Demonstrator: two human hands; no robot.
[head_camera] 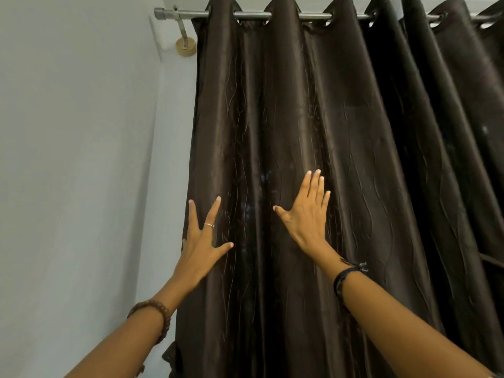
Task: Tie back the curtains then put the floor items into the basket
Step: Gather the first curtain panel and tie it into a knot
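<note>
A dark brown curtain (286,110) hangs in deep folds from a metal rod (253,15) by eyelets and fills most of the view. My left hand (203,238) lies flat with spread, straight fingers at the curtain's left edge, next to the wall. My right hand (306,214) is also flat with straight fingers, against a fold near the middle of this panel. A second dark curtain panel (447,105) hangs to the right on the same rod. No floor items or basket show.
A pale wall (76,159) takes up the left side. The rod's bracket (185,42) is fixed to the wall at the top left. A dark band (491,260) crosses the right panel at the far right edge.
</note>
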